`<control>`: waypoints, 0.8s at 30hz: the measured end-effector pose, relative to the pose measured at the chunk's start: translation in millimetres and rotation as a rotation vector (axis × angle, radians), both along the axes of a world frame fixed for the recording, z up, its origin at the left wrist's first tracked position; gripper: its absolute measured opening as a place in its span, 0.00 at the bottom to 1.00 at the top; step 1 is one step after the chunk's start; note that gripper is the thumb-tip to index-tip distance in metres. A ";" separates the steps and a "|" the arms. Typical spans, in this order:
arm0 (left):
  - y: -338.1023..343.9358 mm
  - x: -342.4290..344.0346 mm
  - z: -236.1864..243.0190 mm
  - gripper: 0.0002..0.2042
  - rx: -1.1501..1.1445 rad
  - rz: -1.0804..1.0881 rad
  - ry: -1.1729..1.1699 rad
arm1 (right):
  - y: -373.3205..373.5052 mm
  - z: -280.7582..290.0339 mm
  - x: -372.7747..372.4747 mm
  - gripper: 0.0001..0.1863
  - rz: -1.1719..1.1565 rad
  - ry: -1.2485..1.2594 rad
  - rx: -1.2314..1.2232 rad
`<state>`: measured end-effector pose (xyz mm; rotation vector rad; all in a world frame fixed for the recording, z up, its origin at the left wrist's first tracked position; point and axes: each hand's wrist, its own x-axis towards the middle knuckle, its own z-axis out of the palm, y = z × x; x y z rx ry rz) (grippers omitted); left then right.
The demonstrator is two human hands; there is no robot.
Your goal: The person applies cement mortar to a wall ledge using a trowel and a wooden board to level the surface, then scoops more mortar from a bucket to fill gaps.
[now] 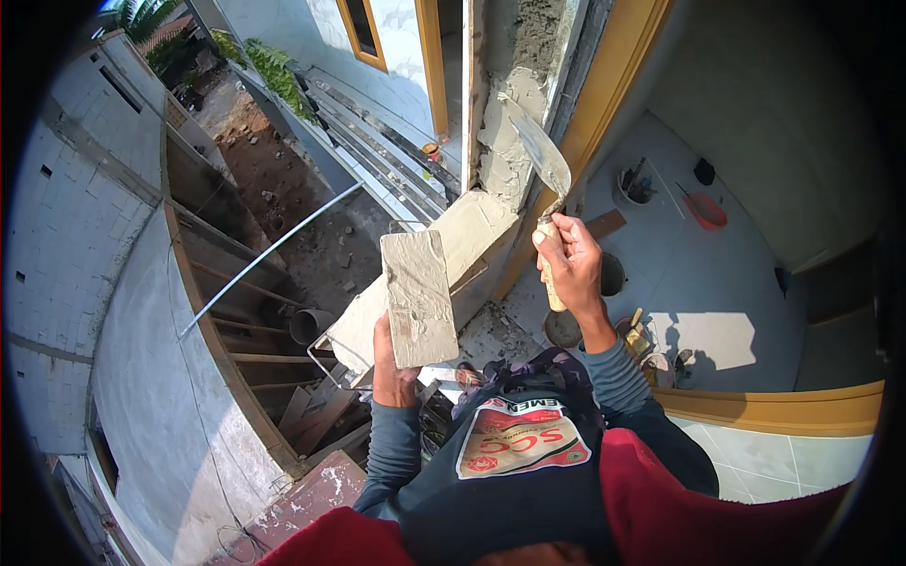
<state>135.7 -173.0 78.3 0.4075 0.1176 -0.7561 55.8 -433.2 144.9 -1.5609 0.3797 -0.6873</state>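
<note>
My left hand (389, 375) is closed round the underside of a flat rectangular board (419, 297), whose face is smeared with wet, light grey mortar. My right hand (574, 266) grips a pointed trowel (540, 156) by its wooden handle, thumb along the top. The trowel's metal blade points up and away, over a narrow strip of fresh mortar (500, 141) between the door frames; whether it touches cannot be told. Beneath the board a mortar-covered ledge (472, 231) runs diagonally, partly hidden by board and left hand.
An orange-brown door frame (604, 104) rises beside the strip. In the room at right are a bucket of tools (637, 184), an orange basin (706, 211) and several pails. At left, a drop behind a grey wall (160, 349) holds timber, and a thin pale pipe (274, 255) crosses it.
</note>
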 end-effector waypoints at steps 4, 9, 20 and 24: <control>2.4 -8.4 7.3 0.21 0.044 0.056 0.044 | 13.2 24.1 -2.5 0.20 0.010 -0.103 0.047; 3.0 -8.6 -2.2 0.21 0.026 0.035 0.014 | 1.0 25.7 3.6 0.20 0.147 -0.162 0.227; -5.7 -10.0 1.6 0.20 -0.021 -0.004 0.014 | -9.7 -54.7 -5.2 0.21 0.087 0.147 0.140; -6.1 -10.9 6.0 0.20 0.057 0.014 0.006 | 2.2 -5.6 -11.2 0.19 -0.014 0.164 -0.014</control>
